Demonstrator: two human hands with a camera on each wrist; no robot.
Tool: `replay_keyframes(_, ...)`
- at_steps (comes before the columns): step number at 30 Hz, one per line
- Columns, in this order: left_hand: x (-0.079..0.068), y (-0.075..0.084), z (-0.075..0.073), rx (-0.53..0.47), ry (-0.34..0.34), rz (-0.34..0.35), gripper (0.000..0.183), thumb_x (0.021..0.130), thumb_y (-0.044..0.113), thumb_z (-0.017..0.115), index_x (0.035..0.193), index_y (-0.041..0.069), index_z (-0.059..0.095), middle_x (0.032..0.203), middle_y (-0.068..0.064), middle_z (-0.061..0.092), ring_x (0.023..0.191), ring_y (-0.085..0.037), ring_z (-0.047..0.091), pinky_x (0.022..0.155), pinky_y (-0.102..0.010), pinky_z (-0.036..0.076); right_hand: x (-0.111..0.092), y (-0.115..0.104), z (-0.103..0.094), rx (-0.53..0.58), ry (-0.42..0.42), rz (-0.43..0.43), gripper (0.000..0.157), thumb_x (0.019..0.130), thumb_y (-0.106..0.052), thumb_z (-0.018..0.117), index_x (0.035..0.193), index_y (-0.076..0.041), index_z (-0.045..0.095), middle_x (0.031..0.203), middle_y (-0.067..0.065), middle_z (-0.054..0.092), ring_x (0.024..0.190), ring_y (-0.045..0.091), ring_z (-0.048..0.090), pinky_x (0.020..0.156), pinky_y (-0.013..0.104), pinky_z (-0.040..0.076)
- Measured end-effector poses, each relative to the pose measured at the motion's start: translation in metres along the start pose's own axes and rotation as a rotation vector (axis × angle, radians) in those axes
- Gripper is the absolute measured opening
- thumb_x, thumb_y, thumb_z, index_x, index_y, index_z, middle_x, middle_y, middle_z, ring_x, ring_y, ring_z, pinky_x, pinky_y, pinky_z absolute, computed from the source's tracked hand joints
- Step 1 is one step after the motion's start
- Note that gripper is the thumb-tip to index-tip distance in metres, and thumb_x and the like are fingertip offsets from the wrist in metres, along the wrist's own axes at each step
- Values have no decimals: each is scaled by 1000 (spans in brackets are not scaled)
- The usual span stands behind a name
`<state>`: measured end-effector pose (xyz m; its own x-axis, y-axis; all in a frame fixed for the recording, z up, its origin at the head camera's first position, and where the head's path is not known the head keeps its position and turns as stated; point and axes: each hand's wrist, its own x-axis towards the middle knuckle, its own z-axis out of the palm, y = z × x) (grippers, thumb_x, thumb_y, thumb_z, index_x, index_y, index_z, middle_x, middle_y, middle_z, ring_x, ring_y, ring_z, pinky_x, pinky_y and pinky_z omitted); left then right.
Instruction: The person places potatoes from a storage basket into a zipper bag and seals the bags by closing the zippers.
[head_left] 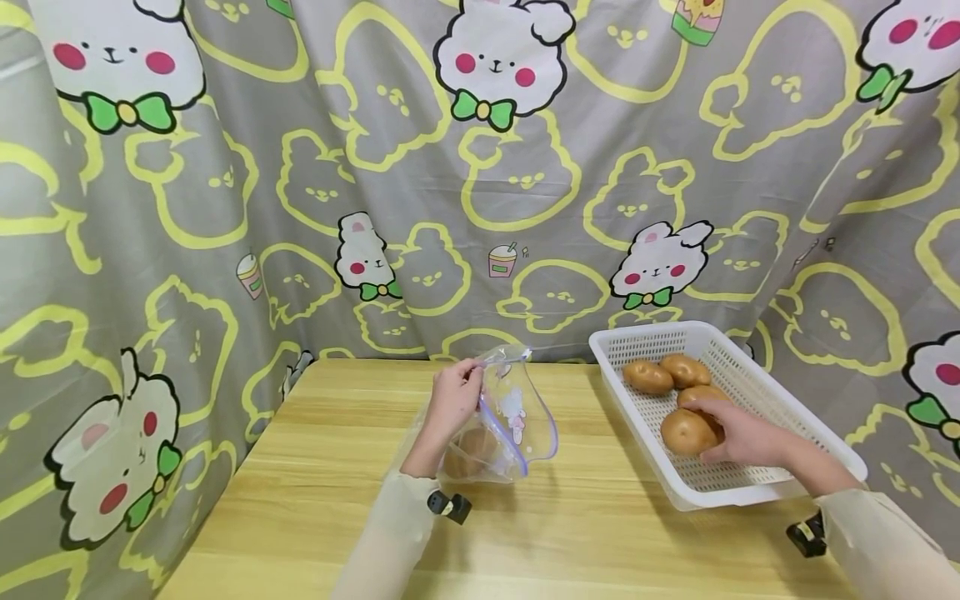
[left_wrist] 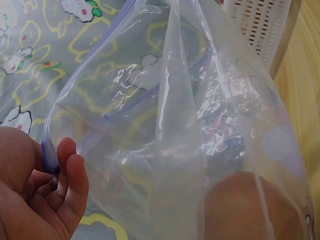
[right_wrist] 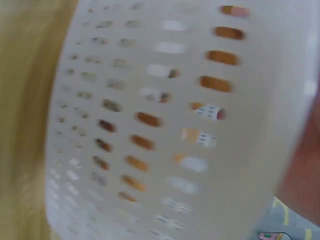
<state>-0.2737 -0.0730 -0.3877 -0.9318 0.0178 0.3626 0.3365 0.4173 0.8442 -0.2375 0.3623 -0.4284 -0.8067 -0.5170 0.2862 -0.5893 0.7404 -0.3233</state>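
Observation:
My left hand (head_left: 454, 402) pinches the purple-edged rim of a clear zip bag (head_left: 517, 417) that stands open on the table. A brown potato (left_wrist: 250, 210) sits inside the bag, blurred by the plastic in the left wrist view. On the right, my right hand (head_left: 750, 435) reaches into a white basket (head_left: 780, 387) and grips a potato (head_left: 687, 432) with fingers and thumb around its near side. Several more potatoes (head_left: 648, 377) lie behind it. The basket's slotted wall (right_wrist: 190, 120) hides most of the right hand in the right wrist view.
Both the bag and the basket stand on a wooden table (head_left: 315, 492), the basket at its right side. Behind them hangs a grey curtain (head_left: 450, 192) with cartoon rabbits. Each wrist carries a small black camera (head_left: 450, 505).

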Motion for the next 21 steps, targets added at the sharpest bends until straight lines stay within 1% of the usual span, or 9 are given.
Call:
replay_keyframes(1, 0, 0, 0, 1, 0, -2, 20, 94, 7, 51, 97, -1, 69, 62, -5, 55, 44, -11, 51, 42, -25, 49, 1, -2, -2, 1, 8, 8, 75, 58, -13, 88, 122, 2, 53, 116, 15, 57, 103, 30, 53, 82, 27, 43)
replay_keyframes(3, 0, 1, 0, 6, 0, -4, 20, 94, 7, 51, 97, -1, 69, 62, -4, 55, 44, -11, 51, 42, -25, 49, 5, -5, -7, 9, 6, 32, 73, 60, -12, 87, 122, 3, 51, 115, 15, 57, 101, 28, 53, 82, 30, 44)
replay_keyframes(7, -1, 1, 0, 4, -1, -1, 20, 94, 7, 51, 97, -2, 69, 62, -5, 55, 44, -11, 51, 42, -25, 49, 11, -14, -17, -8, -4, 90, 75, 66, -19, 86, 125, 6, 48, 115, 18, 55, 100, 30, 54, 79, 43, 47)
replay_keyframes(11, -2, 1, 0, -6, 4, -3, 21, 94, 7, 50, 98, -2, 69, 63, -6, 56, 44, -11, 51, 42, -25, 49, 16, -22, -21, -17, 29, 77, 78, 66, -24, 86, 128, 4, 47, 120, 23, 52, 102, 35, 54, 80, 49, 45)
replay_keyframes(14, -3, 1, 0, -7, 3, -8, 21, 94, 7, 50, 98, -2, 69, 63, -6, 56, 44, -12, 52, 42, -25, 49, 22, -27, -21, -2, 41, 73, 79, 66, -24, 86, 129, 4, 47, 125, 25, 48, 105, 39, 51, 83, 53, 44)
replay_keyframes(18, -3, 2, -1, -10, 4, -9, 20, 94, 7, 50, 97, -1, 69, 63, -5, 56, 45, -12, 52, 42, -25, 49, 31, -34, -19, 11, 45, 75, 75, 67, -25, 86, 128, 1, 49, 128, 22, 45, 107, 37, 50, 84, 52, 43)
replay_keyframes(21, -3, 3, -1, -14, 9, -5, 20, 94, 7, 51, 96, -1, 69, 62, -5, 57, 44, -12, 52, 42, -25, 48, 38, -41, -19, 12, 60, 63, 73, 68, -27, 85, 127, -2, 50, 127, 18, 46, 104, 34, 51, 81, 50, 45)
